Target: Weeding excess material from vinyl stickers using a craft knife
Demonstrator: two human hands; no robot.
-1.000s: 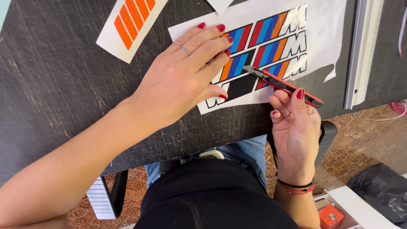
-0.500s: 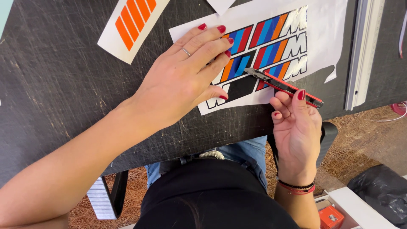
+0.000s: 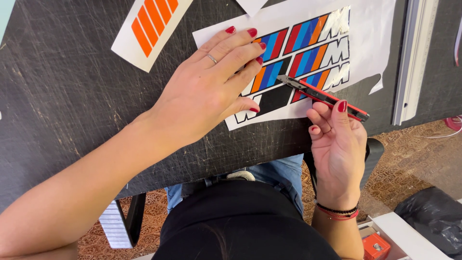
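The sticker sheet point(image 3: 293, 62) lies flat on the dark table point(image 3: 72, 96), near the front edge. It is white, with rows of slanted stripes in red, blue and orange, and shiny letters at the end of each row.

The left hand point(image 3: 207, 91) lies flat on the left part of the sheet. Its fingers are spread out and press the paper down. It holds nothing.

The right hand point(image 3: 337, 139) is closed around a thin red and black knife point(image 3: 322, 97). The thumb sits on top of the handle. The tip of the blade points left and touches the sheet in the lowest row of stripes, just beside the left fingertips.

Compared with a moment ago, almost nothing is different. The left hand is in the same spot. The knife has slid only a tiny bit along the stripes. That looks like a slow, careful cut that is not finished.

Further out, another white sheet with orange stripes point(image 3: 151, 24) lies at the top left. A long metal ruler point(image 3: 409, 62) lies at the right, apart from the hands.
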